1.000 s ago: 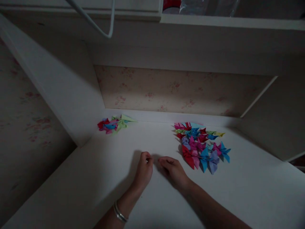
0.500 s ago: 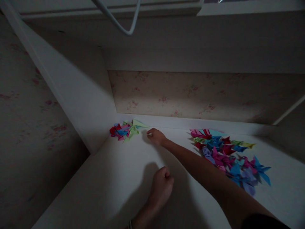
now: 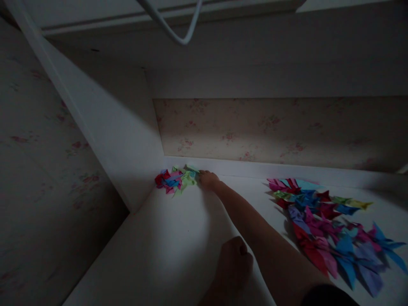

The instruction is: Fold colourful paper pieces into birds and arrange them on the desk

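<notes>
My right hand (image 3: 208, 179) reaches far across the white surface to the small left pile of folded paper cranes (image 3: 172, 180). Its fingers are bent in, and the fingertips meet a light green paper crane (image 3: 193, 168) at the pile's right edge. The exact grip is hard to see in the dim light. Nearer to me, my left hand (image 3: 234, 259) is curled into a fist above the surface, with nothing showing in it. A larger group of paper cranes (image 3: 325, 223), in pink, red, blue, purple, green and yellow, spreads out to the right of my right arm.
A white side panel (image 3: 127, 140) stands left of the small pile, and a low white ledge (image 3: 242, 167) runs along the back below floral wallpaper (image 3: 229, 127). Overhead is a white shelf (image 3: 239, 55), with a pale cable (image 3: 183, 40) hanging in front of it.
My right hand has come up against the light green crane at the left pile. My left hand has moved lower and to the right in view. The camera view has shifted slightly.
</notes>
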The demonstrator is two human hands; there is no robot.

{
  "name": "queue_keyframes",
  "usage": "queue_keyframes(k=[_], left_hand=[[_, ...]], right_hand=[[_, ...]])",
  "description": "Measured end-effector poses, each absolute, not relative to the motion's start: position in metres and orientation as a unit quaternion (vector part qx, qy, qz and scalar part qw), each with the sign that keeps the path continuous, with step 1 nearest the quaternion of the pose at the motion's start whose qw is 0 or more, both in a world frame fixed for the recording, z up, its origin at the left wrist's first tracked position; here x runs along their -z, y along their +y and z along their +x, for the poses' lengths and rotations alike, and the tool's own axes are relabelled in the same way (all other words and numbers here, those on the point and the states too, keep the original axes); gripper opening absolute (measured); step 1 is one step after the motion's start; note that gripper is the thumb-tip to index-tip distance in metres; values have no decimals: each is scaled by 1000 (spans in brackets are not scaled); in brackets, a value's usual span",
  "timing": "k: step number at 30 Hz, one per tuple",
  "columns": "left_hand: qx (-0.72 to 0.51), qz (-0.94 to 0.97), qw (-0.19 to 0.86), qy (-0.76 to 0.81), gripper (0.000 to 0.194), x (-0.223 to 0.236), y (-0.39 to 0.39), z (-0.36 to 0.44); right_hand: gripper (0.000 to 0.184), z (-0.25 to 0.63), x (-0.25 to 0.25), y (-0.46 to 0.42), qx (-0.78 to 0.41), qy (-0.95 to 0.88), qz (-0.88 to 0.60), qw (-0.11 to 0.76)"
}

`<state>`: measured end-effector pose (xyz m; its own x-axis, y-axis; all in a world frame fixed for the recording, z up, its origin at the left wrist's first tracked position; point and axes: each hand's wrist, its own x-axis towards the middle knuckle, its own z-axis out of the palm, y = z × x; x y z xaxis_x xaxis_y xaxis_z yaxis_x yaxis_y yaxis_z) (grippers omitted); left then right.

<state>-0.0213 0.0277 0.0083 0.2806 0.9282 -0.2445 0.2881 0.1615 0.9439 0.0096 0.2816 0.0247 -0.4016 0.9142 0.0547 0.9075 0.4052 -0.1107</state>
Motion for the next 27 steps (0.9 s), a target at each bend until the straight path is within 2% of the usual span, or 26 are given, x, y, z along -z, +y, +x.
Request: queue_keyframes(k=[4, 9, 13, 16, 19, 22, 27], left_hand=[[-274, 611, 513, 537, 18, -10, 29, -23], [-320, 632, 489, 509, 17, -7, 28, -26], [-354, 582, 530, 505, 16, -10, 26, -25], [-355, 555, 561, 502, 26, -17, 23, -25], [-353, 546, 566, 507, 34, -24, 19, -26], [-371, 574, 548, 481, 42, -28, 14, -24], [-367, 618, 524, 456, 50, -29, 3, -17]], right_hand=[[26, 24, -35, 270, -49, -829, -548, 95], [27, 55, -50, 230, -85, -803, -556, 198], [33, 84, -42, 172, -141, -753, -576, 285], [43, 107, -29, 116, -219, -693, -581, 366], [47, 125, -19, 52, -375, -547, -551, 507], [43, 131, -9, -5, -434, -469, -552, 535], [43, 127, 0, -55, -470, -452, -556, 516]])
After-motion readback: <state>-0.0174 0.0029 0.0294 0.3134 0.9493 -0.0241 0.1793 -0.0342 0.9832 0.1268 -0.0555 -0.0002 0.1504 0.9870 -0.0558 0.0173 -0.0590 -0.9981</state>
